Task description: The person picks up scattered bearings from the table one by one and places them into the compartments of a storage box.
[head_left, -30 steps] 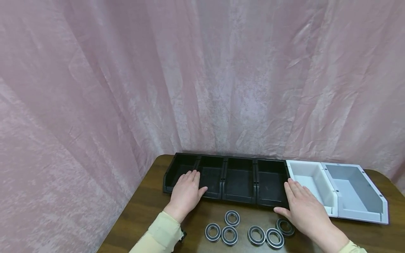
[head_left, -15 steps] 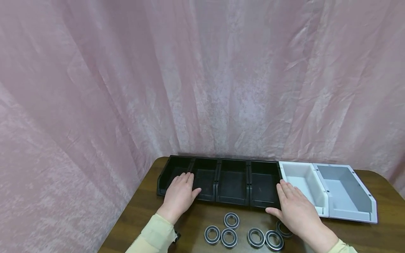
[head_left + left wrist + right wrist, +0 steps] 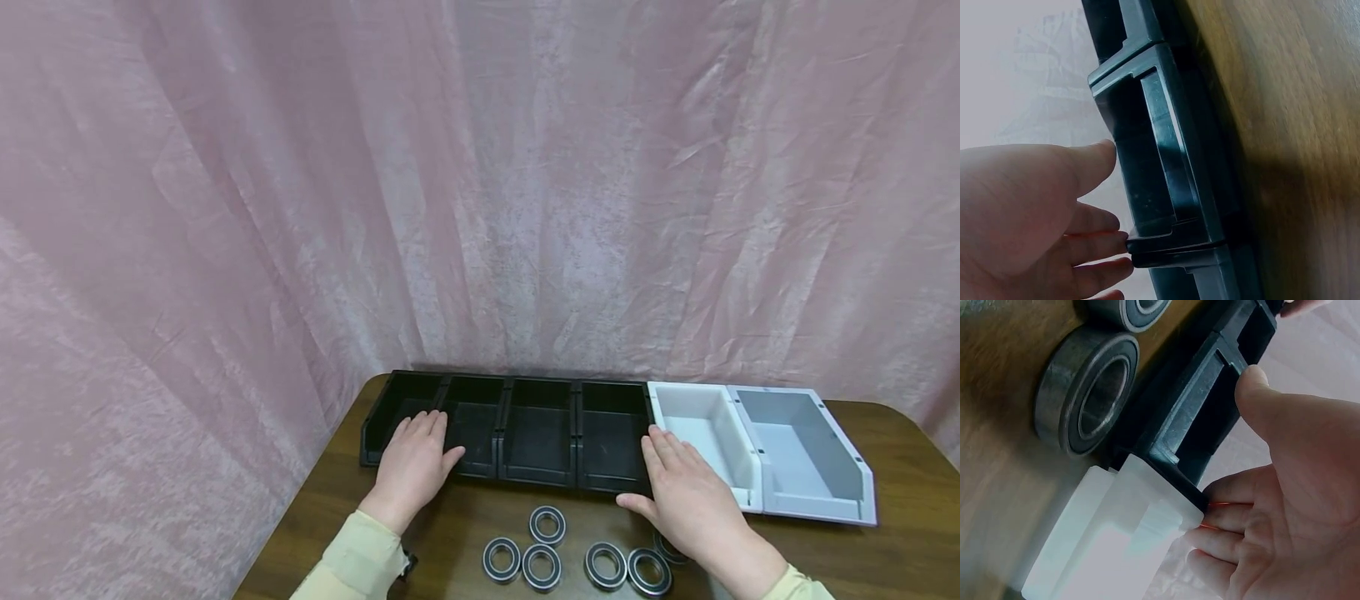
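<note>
A joined row of black bins (image 3: 537, 433) stands along the far side of the table. My left hand (image 3: 412, 462) lies over the divider between the two leftmost black bins, fingers straight and thumb spread. In the left wrist view its fingertips are right at the bin rims. My right hand (image 3: 693, 496) reaches over the seam between the rightmost black bin and the white bin (image 3: 705, 429). The right wrist view shows its fingertips (image 3: 1210, 544) at that seam and nothing gripped. Several ball bearings (image 3: 542, 567) lie in front of the row; one (image 3: 667, 548) is partly hidden by my right hand.
A grey bin (image 3: 802, 450) joins the white bin at the row's right end. Behind the wooden table (image 3: 315, 500) hangs a pink curtain (image 3: 480, 183). The bearings sit in two clusters between my forearms.
The whole row of bins has slid left along the table, both hands moving with it. The bearings have stayed nearly in place, and my right hand now covers more of one.
</note>
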### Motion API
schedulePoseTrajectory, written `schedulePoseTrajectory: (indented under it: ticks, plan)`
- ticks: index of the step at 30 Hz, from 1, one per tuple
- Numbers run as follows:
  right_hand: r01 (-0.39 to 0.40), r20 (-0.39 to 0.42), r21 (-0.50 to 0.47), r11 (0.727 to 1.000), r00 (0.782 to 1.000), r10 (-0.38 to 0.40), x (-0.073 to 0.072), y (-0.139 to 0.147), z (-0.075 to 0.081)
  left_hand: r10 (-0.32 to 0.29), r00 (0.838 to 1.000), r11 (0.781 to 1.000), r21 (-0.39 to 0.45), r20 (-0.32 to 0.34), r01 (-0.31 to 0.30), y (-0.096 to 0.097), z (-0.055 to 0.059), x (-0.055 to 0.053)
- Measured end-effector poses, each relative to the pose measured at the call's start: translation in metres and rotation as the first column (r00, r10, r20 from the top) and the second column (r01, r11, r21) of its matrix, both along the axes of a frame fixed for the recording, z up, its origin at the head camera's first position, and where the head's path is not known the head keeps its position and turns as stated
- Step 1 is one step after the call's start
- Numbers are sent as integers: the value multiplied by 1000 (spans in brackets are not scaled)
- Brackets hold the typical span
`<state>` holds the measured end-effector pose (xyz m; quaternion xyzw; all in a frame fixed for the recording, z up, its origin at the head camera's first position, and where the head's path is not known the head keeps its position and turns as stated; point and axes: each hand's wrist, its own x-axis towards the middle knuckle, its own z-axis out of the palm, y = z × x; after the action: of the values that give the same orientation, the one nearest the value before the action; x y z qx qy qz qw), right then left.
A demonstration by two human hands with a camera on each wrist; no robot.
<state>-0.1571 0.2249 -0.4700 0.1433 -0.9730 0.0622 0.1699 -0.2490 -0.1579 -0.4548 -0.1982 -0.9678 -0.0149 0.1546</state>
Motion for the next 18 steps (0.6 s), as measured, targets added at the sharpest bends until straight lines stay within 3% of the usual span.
schedulePoseTrajectory:
  ticks: [14, 18]
  plan:
    - [-18, 24, -19, 1000, 1000, 19, -2, -14, -2, 42, 999, 998, 47, 34, -43, -7, 2, 1]
    - [-28, 17, -20, 999, 999, 29, -2, -14, -4, 9, 1000, 998, 65, -12, -9, 1, 4, 2]
